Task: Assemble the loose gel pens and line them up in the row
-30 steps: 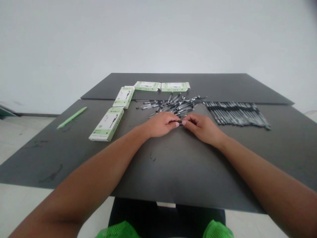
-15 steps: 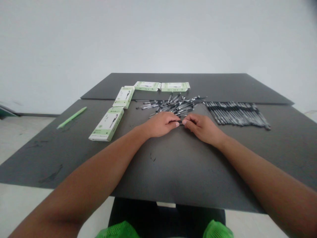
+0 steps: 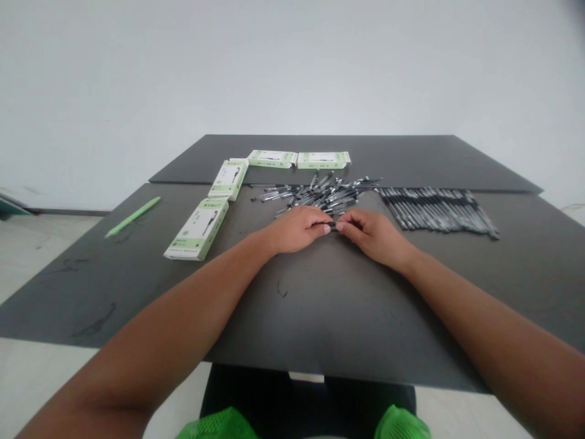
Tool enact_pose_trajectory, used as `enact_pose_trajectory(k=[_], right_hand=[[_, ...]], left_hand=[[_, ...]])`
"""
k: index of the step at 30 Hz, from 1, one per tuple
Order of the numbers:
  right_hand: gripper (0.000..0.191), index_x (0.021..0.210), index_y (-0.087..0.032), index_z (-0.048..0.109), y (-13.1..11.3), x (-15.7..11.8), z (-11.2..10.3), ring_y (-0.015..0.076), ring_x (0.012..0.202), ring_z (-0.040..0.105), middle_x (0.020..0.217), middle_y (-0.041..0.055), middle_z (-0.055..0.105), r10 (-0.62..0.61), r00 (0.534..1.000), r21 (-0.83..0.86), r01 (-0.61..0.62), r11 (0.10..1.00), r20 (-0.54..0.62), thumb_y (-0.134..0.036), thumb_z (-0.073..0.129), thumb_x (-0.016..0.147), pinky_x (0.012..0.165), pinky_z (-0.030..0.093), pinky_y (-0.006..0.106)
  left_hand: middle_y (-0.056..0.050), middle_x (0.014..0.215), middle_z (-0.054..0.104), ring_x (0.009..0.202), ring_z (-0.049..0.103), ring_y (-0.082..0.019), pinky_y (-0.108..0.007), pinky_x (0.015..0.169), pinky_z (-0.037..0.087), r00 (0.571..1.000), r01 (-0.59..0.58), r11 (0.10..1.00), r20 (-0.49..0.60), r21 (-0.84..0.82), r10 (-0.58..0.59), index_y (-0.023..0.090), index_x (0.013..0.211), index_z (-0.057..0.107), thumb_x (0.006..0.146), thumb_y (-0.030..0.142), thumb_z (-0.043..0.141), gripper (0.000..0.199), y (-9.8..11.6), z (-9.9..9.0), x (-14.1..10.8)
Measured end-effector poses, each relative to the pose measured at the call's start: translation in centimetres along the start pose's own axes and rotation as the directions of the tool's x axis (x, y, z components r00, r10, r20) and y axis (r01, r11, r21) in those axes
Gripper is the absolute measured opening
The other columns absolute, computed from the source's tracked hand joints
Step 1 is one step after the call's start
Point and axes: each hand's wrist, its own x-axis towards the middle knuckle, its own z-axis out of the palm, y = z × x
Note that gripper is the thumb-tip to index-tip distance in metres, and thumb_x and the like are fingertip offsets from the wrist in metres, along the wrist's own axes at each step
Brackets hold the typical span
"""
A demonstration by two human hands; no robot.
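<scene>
Black pen [image 3: 333,226], to judge by the short dark length that shows between the fingers, is held low over the near part of the grey table [image 3: 292,311], straight in front of the seated person. The left hand [image 3: 297,230] has thumb and forefinger closed on one end, and the right hand [image 3: 372,236] pinches the other, the fingertips of both nearly meeting. Most of the pen is covered, so I can't make out its cap or tip.

Just beyond the knuckles lies a loose heap of clear-barrelled pens [image 3: 326,195], pointing every which way. Over by the person's right, a neat row of pens [image 3: 439,211] lies side by side, close together. On the left, four green-and-white pen boxes lie flat in a bent line: the nearest box [image 3: 197,230], the next box [image 3: 228,179], then two far boxes [image 3: 323,160] end to end behind the heap. Farther left, a light green pen [image 3: 133,217] lies slantwise by itself.
</scene>
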Motion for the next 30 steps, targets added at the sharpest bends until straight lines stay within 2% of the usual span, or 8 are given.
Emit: enact_pose_trajectory(k=[5, 14, 30], right_hand=[[0.022, 0.095, -0.022, 0.073, 0.09, -0.03, 0.03, 0.0204, 0.081, 0.064, 0.088, 0.0034, 0.075, -0.002, 1.0, 0.011, 0.002, 1.0, -0.016, -0.041, 0.066, 0.104, 0.075, 0.046, 0.033], [0.034, 0.087, -0.022, 0.069, -0.13, -0.14, -0.07, 0.0185, 0.073, 0.058, 0.078, 0.0019, 0.068, 0.025, 1.0, 0.008, -0.025, 1.0, 0.012, -0.048, 0.061, 0.107, 0.07, 0.043, 0.032], [0.022, 0.092, -0.022, 0.073, -0.09, -0.1, -0.01, 0.0203, 0.079, 0.063, 0.086, 0.0032, 0.075, 0.005, 1.0, 0.018, -0.004, 1.0, -0.014, -0.041, 0.067, 0.103, 0.073, 0.045, 0.033]], left_hand=[[-0.005, 0.092, 0.072, 0.089, 0.067, -0.02, -0.033, 0.084, 0.049, 1.0, 0.004, 1.0, 0.001, 0.0, -0.004, 0.018, 0.099, 0.077, 0.108, 0.03, 0.055, 0.027, -0.13, 0.04, 0.01], [-0.005, 0.091, 0.071, 0.089, 0.066, -0.02, -0.033, 0.086, 0.048, 1.0, 0.002, 1.0, 0.002, -0.001, -0.002, 0.019, 0.096, 0.075, 0.108, 0.03, 0.054, 0.027, -0.05, 0.04, 0.04], [-0.006, 0.096, 0.075, 0.09, 0.068, -0.02, -0.033, 0.087, 0.05, 1.0, 0.007, 1.0, 0.001, -0.007, -0.007, 0.018, 0.103, 0.078, 0.107, 0.028, 0.056, 0.025, -0.06, 0.0, -0.02]])
